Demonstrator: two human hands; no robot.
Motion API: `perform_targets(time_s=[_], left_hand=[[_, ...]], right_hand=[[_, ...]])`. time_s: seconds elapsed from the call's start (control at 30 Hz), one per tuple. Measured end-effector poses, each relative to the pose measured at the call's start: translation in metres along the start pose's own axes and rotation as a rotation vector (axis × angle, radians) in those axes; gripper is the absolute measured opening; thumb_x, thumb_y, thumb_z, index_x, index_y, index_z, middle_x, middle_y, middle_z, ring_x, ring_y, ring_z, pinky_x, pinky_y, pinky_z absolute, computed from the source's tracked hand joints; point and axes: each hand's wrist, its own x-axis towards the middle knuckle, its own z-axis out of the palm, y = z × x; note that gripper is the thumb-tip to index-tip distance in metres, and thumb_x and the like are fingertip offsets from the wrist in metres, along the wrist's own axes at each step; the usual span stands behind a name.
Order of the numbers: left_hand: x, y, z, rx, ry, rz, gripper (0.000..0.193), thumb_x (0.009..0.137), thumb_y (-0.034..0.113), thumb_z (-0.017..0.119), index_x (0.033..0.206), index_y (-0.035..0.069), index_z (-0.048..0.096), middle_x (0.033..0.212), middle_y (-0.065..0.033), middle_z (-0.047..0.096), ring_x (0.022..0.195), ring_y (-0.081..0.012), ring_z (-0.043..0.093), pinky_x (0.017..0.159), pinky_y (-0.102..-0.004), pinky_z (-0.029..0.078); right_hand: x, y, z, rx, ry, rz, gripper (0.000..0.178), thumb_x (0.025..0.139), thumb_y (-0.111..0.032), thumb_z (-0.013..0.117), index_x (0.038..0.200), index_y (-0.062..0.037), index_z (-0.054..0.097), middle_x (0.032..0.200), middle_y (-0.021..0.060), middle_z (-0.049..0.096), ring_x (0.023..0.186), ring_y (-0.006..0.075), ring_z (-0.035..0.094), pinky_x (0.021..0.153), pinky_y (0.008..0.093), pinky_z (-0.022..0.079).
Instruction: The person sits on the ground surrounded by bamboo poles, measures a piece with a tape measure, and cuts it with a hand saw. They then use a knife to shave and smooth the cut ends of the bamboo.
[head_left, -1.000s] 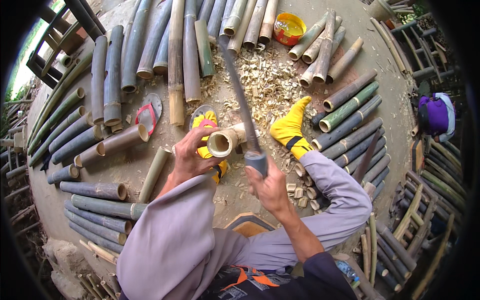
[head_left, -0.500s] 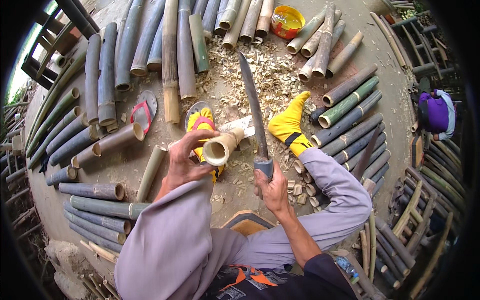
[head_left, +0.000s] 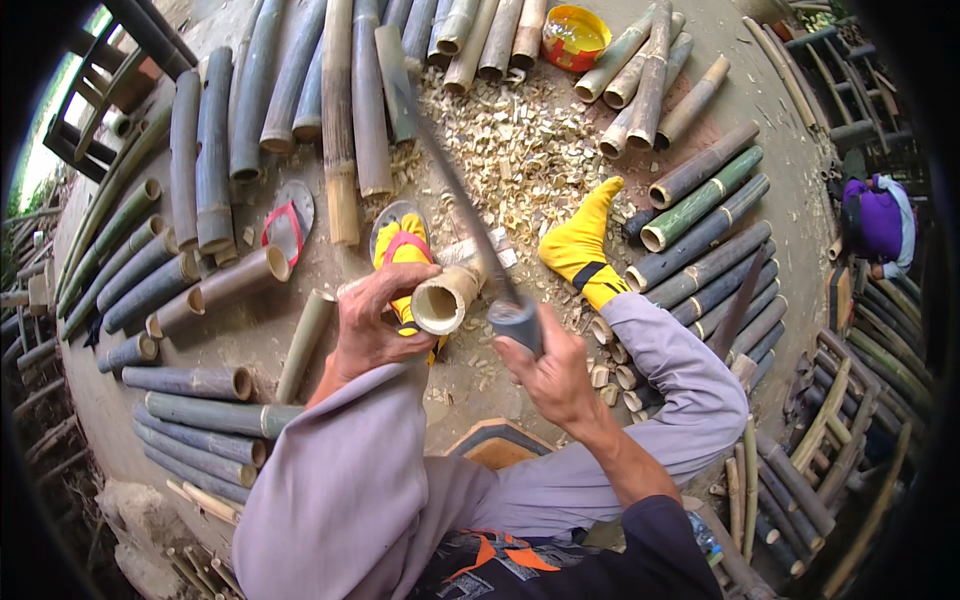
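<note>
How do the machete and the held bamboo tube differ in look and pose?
Colour: the machete looks dark; the bamboo tube is pale tan.
Shape: the machete is long and slim; the bamboo tube is thicker and hollow.
Pose: the machete points away from the camera; the bamboo tube opens toward it.
Shared: each is held, by the right hand and left hand respectively.

Left hand (head_left: 372,322) holds short bamboo piece (head_left: 465,284) by its side, hollow end toward camera. Right hand (head_left: 550,370) wraps grey handle (head_left: 515,322) of long knife (head_left: 458,193); blade, blurred, slants up and left past bamboo piece, contact unclear. Wood chips (head_left: 530,135) litter ground beyond. Yellow socks (head_left: 578,245) on both feet. Loose sandal (head_left: 304,203) at left. Cut bamboo tubes (head_left: 712,205) lie all round. Yellow-and-red tub (head_left: 568,57) near top; person in purple (head_left: 878,222) far right.
</note>
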Motion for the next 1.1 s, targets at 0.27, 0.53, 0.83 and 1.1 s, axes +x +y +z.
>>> perform_targets(time_s=[0.27, 0.53, 0.83, 1.1], left_hand=[[0.008, -0.004, 0.012, -0.038, -0.038, 0.017, 0.052, 0.060, 0.005, 0.082, 0.109, 0.001, 0.064, 0.104, -0.0113, 0.069, 0.094, -0.0208, 0.069, 0.085, -0.0311, 0.056], [0.009, -0.002, 0.010, -0.040, -0.050, 0.023, 0.052, 0.060, 0.004, 0.082, 0.109, 0.001, 0.064, 0.103, -0.0107, 0.069, 0.092, -0.0206, 0.069, 0.084, -0.0308, 0.055], [0.010, -0.014, 0.013, -0.056, -0.061, 0.036, 0.052, 0.060, 0.003, 0.081, 0.109, 0.000, 0.064, 0.104, -0.0114, 0.068, 0.093, -0.0200, 0.069, 0.084, -0.0307, 0.056], [0.000, -0.015, 0.018, -0.138, 0.011, -0.016, 0.054, 0.060, 0.005, 0.083, 0.110, 0.000, 0.064, 0.105, -0.0122, 0.068, 0.095, -0.0209, 0.068, 0.084, -0.0317, 0.056]], right_hand=[[0.004, 0.054, 0.008, -0.101, -0.041, 0.095, 0.045, 0.092, -0.043, 0.060, 0.103, 0.0004, 0.050, 0.062, 0.0082, 0.058, 0.056, 0.0179, 0.064, 0.046, 0.0341, 0.049], [-0.022, -0.004, -0.002, 0.240, 0.231, -0.269, 0.044, 0.086, -0.035, 0.071, 0.106, -0.0002, 0.053, 0.076, 0.0108, 0.062, 0.063, 0.0211, 0.066, 0.055, 0.0322, 0.051], [-0.013, 0.023, 0.007, 0.080, 0.060, 0.193, 0.042, 0.091, -0.037, 0.064, 0.106, 0.0001, 0.053, 0.068, 0.0110, 0.063, 0.062, 0.0175, 0.066, 0.053, 0.0306, 0.050], [-0.018, 0.028, 0.014, -0.133, 0.275, -0.228, 0.042, 0.086, -0.031, 0.071, 0.107, -0.0010, 0.051, 0.077, 0.0114, 0.064, 0.064, 0.0234, 0.067, 0.053, 0.0331, 0.054]])
